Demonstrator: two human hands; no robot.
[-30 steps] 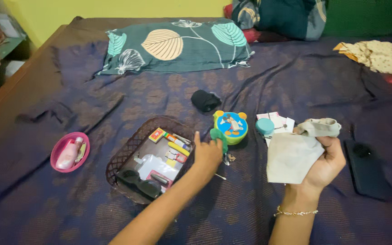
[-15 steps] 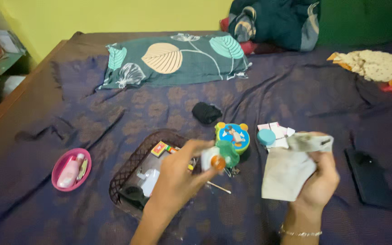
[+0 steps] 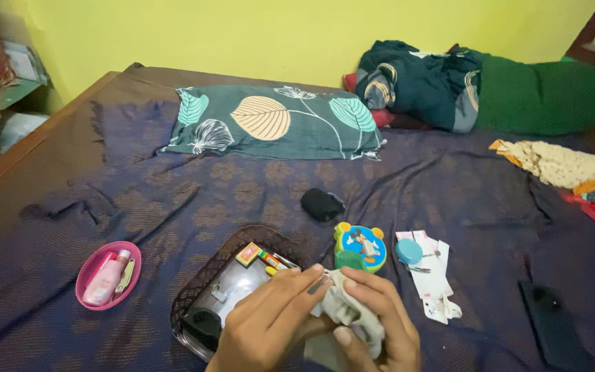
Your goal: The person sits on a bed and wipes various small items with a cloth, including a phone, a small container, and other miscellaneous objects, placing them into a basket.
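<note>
Grey cloth point(image 3: 342, 313) is clamped in both hands, left hand point(image 3: 273, 324) and right hand point(image 3: 380, 324), at six o'clock; brown basket point(image 3: 194, 303) half-filled, oddments outside.

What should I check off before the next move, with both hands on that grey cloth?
1. Both hands on the grey cloth: ok, left hand and right hand grip it together.
2. Small item wrapped inside the cloth: cannot tell, hidden.
3. Brown basket within reach: ok, right beside the left hand.
4. Round blue tin apart from the hands: ok.
5. Pink bowl upright: ok.
</note>
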